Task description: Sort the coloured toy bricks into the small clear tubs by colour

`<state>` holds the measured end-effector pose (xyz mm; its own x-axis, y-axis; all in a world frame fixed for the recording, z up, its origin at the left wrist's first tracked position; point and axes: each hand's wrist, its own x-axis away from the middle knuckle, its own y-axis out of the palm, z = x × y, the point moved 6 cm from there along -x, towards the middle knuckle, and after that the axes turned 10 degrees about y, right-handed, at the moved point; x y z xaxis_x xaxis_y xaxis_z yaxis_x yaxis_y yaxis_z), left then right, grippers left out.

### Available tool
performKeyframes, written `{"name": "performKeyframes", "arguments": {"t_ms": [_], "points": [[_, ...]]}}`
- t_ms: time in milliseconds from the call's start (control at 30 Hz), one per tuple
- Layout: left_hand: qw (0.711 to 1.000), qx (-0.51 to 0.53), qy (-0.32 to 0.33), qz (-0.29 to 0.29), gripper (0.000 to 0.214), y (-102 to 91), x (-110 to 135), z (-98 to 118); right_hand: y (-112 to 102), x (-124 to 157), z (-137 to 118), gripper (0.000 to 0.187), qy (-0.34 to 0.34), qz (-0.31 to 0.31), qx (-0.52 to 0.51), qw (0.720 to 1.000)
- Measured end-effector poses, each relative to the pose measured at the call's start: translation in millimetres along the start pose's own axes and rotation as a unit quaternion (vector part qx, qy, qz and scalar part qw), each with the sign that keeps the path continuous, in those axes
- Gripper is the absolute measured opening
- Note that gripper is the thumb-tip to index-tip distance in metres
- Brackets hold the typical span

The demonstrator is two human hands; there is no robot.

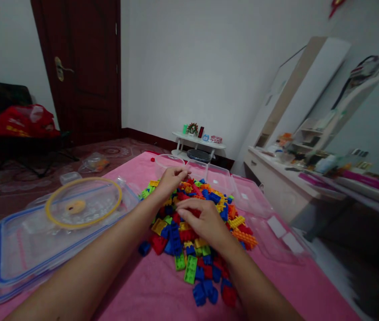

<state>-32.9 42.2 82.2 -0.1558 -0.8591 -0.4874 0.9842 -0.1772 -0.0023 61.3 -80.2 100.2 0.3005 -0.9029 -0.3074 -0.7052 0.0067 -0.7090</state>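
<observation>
A heap of toy building blocks [174, 238] in red, blue, yellow, green and orange lies on a pink cloth [136, 285]. My left hand [173, 177] hangs over the far left side of the heap, its fingers bent together and pointing right; what they hold, if anything, is too small to make out. Nearer to me, my right hand [204, 219] is over the middle of the heap. Its thumb and fingers are apart, with no block visible between them. A green block [190, 269] and several blue ones lie at the heap's near edge.
Clear plastic bins [221, 179] line the far and right sides of the heap. Left of it lie blue-edged clear lids [15, 249], with a yellow-rimmed round lid [117, 196] on top. A dressing table [283, 178] stands at the right, a low white shelf [198, 140] beyond.
</observation>
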Motion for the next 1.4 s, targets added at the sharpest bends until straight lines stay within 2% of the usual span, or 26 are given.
{"name": "performKeyframes", "arguments": {"t_ms": [67,133,233,333,400,500,567,667,733,800,867,933,1000,1133,1267,1400], "points": [[0.997,-0.060,0.034,-0.021,0.031,4.0,1,-3,-30,-1,19,0.023,0.060,0.043,0.018,0.997],[0.988,-0.127,0.079,-0.044,0.028,9.3,3,-2,-57,0,38,0.023,0.106,0.065,0.082,0.989],[0.957,-0.240,0.134,-0.097,0.026,22.9,13,4,-75,4,66,0.019,0.187,0.020,0.208,0.960],[0.909,-0.333,0.188,-0.164,0.027,41.4,29,13,-72,10,82,0.024,0.243,-0.036,0.309,0.919],[0.875,-0.370,0.224,-0.218,0.027,54.2,40,18,-64,13,86,0.028,0.252,-0.053,0.342,0.904],[0.834,-0.403,0.255,-0.276,0.025,64.5,50,23,-53,14,87,0.024,0.234,-0.079,0.346,0.905],[0.822,-0.420,0.259,-0.283,0.024,61.8,48,27,-51,14,87,0.024,0.215,-0.089,0.329,0.915],[0.827,-0.456,0.229,-0.237,0.026,39.7,32,34,-56,13,91,0.030,0.208,-0.092,0.293,0.929],[0.837,-0.488,0.177,-0.173,0.028,13.3,18,38,-62,10,94,0.019,0.217,-0.082,0.266,0.936],[0.839,-0.520,0.110,-0.120,0.028,-15.1,7,38,-72,6,97,0.012,0.229,-0.035,0.257,0.938],[0.827,-0.548,0.054,-0.112,0.024,-36.7,1,35,-84,3,99,0.016,0.238,0.040,0.282,0.929],[0.820,-0.558,0.018,-0.123,0.021,-49.9,-1,30,-92,3,102,0.025,0.232,0.103,0.314,0.915],[0.824,-0.550,-0.003,-0.134,0.020,-55.6,0,24,-90,4,107,0.041,0.216,0.123,0.334,0.909],[0.839,-0.517,-0.011,-0.171,0.017,-50.8,1,15,-76,5,124,0.056,0.221,0.074,0.336,0.913],[0.842,-0.495,-0.016,-0.213,0.014,-43.8,5,18,-75,5,129,0.047,0.249,0.055,0.324,0.911],[0.826,-0.467,-0.050,-0.311,0.013,-34.6,18,24,-92,7,118,0.035,0.273,0.069,0.368,0.886]]}}
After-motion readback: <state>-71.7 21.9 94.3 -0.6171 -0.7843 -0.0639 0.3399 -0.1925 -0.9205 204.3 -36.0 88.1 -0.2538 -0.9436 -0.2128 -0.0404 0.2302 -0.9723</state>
